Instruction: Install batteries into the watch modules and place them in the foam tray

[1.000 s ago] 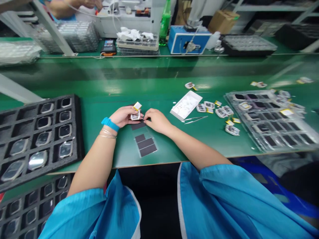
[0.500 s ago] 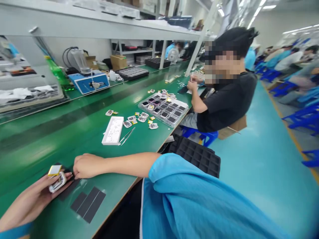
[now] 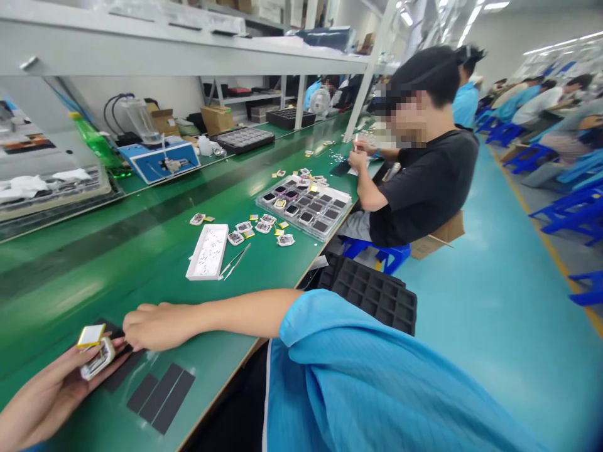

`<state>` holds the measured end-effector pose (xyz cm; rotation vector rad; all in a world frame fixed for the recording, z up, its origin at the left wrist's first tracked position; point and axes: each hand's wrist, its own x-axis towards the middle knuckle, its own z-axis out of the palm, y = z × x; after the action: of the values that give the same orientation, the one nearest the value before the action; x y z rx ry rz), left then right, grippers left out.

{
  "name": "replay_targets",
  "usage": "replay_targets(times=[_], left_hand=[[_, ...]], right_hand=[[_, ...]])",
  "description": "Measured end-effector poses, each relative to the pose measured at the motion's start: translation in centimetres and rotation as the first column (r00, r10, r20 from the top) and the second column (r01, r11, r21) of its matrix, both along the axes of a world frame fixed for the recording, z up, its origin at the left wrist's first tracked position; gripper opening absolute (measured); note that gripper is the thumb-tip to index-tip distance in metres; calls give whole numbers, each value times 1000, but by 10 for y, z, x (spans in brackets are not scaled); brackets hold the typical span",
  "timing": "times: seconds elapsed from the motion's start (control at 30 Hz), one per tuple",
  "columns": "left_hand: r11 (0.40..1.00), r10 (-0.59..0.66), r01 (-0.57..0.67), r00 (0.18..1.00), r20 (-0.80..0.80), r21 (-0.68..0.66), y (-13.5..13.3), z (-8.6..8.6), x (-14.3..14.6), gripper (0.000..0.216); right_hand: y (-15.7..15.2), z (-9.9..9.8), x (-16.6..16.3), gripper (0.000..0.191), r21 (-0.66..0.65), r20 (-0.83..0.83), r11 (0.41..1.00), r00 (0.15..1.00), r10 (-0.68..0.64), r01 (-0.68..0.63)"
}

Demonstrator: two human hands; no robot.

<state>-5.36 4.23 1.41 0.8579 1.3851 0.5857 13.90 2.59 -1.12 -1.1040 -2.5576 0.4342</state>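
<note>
Lower left, my left hand point(image 3: 56, 384) is closed around a small white device casing point(image 3: 98, 360) with its inner parts showing. A flat silver battery with yellow edges point(image 3: 91, 335) stands up at the casing's far side. My right hand point(image 3: 157, 326) reaches across from the right, its fingers pinched together right beside the casing. Whatever lies between those fingertips is hidden. Beneath both hands is a dark pad point(image 3: 120, 375) on the green bench. Nearer to me lie black rectangular strips point(image 3: 162, 397) on a clear sheet.
Beyond my right arm are a white tray point(image 3: 189, 274) of small pieces, tweezers point(image 3: 234, 261) and several opened casings point(image 3: 285, 240) with batteries. A clear compartment tray point(image 3: 325, 233) sits farther off. A co-worker point(image 3: 424, 182) sits at the bench; black trays point(image 3: 372, 295) are below its edge.
The camera view has shifted slightly, so the bench items appear farther left. My hands keep nearly the same hold and position beside each other.
</note>
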Motion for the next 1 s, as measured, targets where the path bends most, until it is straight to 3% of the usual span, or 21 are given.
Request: replay_targets(times=[0.1,0.2,0.3,0.4,0.5,0.7,0.83,1.0], left_hand=[[996,-94,94,995,25,5,-12,16,10,15],[996,-65,57,989,129,63,-19,19,16,19],[980,34,-74,977,212,184,-24,14,22,13],[966,48,-100,975,216,237,-29,9,31,17],[963,31,-85,977,209,254,-35,6,40,18],[965,20,-72,979,202,254,-37,3,43,13],[967,32,-84,976,213,242,-36,5,44,12],[970,50,-97,977,206,224,-37,9,46,8]], right_hand=[[-7,7,6,16,24,-33,999,999,24,-23],[-13,14,8,17,73,-221,997,975,9,8],[-17,18,11,12,1,-535,999,844,-40,48],[-17,15,16,11,-211,-708,976,681,-185,46],[-17,11,18,16,-338,-728,941,631,-268,9],[-16,6,16,24,-448,-717,894,594,-365,9],[-15,3,15,33,-484,-707,875,589,-392,2],[-17,3,15,32,-461,-688,887,619,-379,29]])
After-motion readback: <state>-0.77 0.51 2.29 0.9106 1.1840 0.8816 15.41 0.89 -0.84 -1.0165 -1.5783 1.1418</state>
